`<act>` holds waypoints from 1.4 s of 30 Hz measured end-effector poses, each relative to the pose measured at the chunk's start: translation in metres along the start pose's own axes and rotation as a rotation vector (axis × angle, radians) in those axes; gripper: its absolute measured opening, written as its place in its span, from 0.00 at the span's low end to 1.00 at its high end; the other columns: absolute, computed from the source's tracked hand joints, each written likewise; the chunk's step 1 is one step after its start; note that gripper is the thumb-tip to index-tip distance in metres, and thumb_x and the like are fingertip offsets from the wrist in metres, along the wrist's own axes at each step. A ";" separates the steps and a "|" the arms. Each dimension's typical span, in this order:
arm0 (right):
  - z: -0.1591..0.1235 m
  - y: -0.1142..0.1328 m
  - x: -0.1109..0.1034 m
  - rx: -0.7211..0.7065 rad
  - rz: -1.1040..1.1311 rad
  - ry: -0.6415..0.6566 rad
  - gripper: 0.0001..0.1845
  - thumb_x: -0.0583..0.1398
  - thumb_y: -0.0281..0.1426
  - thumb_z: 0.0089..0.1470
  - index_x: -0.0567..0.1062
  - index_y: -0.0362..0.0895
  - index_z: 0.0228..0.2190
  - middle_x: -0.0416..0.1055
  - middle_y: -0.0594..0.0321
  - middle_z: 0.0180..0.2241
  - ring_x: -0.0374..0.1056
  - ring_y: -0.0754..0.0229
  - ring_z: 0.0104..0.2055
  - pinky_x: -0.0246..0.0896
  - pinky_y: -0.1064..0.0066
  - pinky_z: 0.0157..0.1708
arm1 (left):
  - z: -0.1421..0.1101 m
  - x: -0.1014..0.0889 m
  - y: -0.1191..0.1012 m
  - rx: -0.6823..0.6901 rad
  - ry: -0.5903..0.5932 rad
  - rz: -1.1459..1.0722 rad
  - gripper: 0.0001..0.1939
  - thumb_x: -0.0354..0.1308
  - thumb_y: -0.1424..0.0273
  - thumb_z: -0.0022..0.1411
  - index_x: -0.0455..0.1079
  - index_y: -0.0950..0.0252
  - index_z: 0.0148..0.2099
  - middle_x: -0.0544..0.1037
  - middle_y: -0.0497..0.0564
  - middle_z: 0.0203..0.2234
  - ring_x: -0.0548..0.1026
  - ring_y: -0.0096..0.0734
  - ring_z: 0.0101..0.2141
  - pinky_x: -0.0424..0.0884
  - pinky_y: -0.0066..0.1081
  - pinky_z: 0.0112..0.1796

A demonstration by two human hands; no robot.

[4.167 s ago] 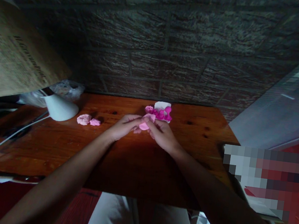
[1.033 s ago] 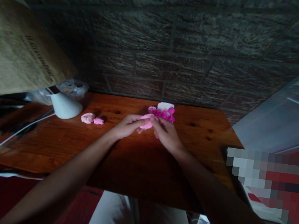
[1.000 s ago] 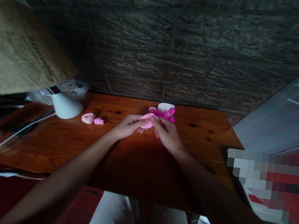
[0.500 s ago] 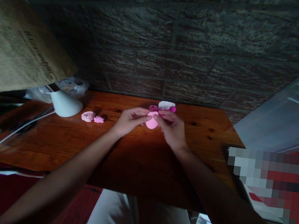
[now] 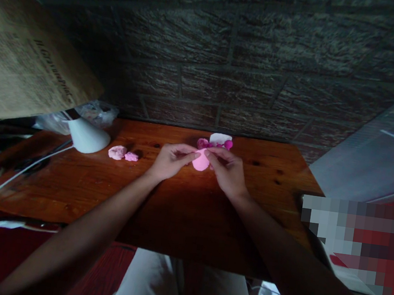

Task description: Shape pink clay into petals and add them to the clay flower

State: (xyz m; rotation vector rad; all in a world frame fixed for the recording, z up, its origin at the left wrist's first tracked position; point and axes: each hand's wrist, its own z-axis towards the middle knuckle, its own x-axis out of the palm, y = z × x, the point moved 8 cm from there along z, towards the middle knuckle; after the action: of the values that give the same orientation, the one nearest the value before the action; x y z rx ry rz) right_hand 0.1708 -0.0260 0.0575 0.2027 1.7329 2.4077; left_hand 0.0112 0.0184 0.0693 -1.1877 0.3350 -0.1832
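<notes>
A flat, round piece of light pink clay [image 5: 200,160] is pinched between both my hands above the wooden table [image 5: 174,207]. My left hand [image 5: 171,161] grips its left edge with thumb and fingers closed. My right hand [image 5: 228,171] holds its right edge the same way. Just behind my hands lies a cluster of darker magenta clay shapes [image 5: 203,142] next to a small white container [image 5: 220,138]. Two loose light pink clay lumps [image 5: 122,153] rest on the table to the left.
A white lamp base [image 5: 87,137] with a white cable [image 5: 15,177] stands at the back left, next to a crumpled clear plastic bag [image 5: 94,112]. A brown printed paper sheet [image 5: 22,66] hangs over the left. A dark brick wall [image 5: 230,60] closes the back.
Both hands have turned the pink clay piece upright, so its round flat face now shows toward me, and they have moved slightly further back toward the magenta shapes.
</notes>
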 end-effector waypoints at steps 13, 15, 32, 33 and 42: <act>-0.001 0.003 0.004 -0.038 -0.117 0.097 0.14 0.63 0.41 0.56 0.82 0.45 0.37 0.74 0.66 0.24 0.65 0.65 0.21 0.59 0.72 0.24 | -0.002 0.001 -0.008 0.130 0.050 0.122 0.14 0.69 0.60 0.57 0.82 0.66 0.38 0.86 0.54 0.35 0.82 0.34 0.35 0.77 0.30 0.40; 0.000 0.004 0.005 -0.057 -0.152 0.126 0.14 0.62 0.41 0.58 0.81 0.45 0.37 0.72 0.67 0.22 0.65 0.65 0.21 0.60 0.71 0.25 | -0.001 0.001 -0.006 0.116 0.055 0.106 0.15 0.70 0.59 0.56 0.82 0.66 0.38 0.86 0.55 0.36 0.82 0.34 0.35 0.77 0.31 0.40; -0.001 0.015 0.010 -0.178 -0.269 0.243 0.11 0.61 0.37 0.60 0.81 0.45 0.36 0.79 0.61 0.32 0.72 0.60 0.33 0.65 0.69 0.34 | -0.001 0.006 -0.001 0.110 0.147 0.013 0.17 0.72 0.61 0.55 0.82 0.66 0.44 0.85 0.56 0.42 0.83 0.37 0.42 0.78 0.37 0.49; -0.001 0.014 0.010 -0.172 -0.264 0.254 0.11 0.61 0.38 0.60 0.81 0.45 0.36 0.79 0.62 0.32 0.73 0.60 0.34 0.65 0.69 0.34 | -0.001 0.006 0.000 0.097 0.147 0.005 0.18 0.72 0.60 0.54 0.82 0.66 0.44 0.85 0.57 0.41 0.83 0.37 0.42 0.78 0.38 0.49; -0.002 -0.006 0.015 -0.029 -0.076 0.219 0.15 0.63 0.40 0.57 0.79 0.47 0.44 0.79 0.61 0.37 0.69 0.64 0.26 0.66 0.70 0.26 | 0.003 -0.003 0.002 0.045 0.065 -0.021 0.20 0.73 0.58 0.52 0.82 0.66 0.43 0.85 0.57 0.42 0.83 0.40 0.42 0.78 0.40 0.50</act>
State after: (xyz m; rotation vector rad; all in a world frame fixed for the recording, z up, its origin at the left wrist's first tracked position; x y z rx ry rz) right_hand 0.1557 -0.0225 0.0517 -0.1326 1.7552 2.4768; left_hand 0.0096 0.0221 0.0691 -1.1430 0.3738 -0.2472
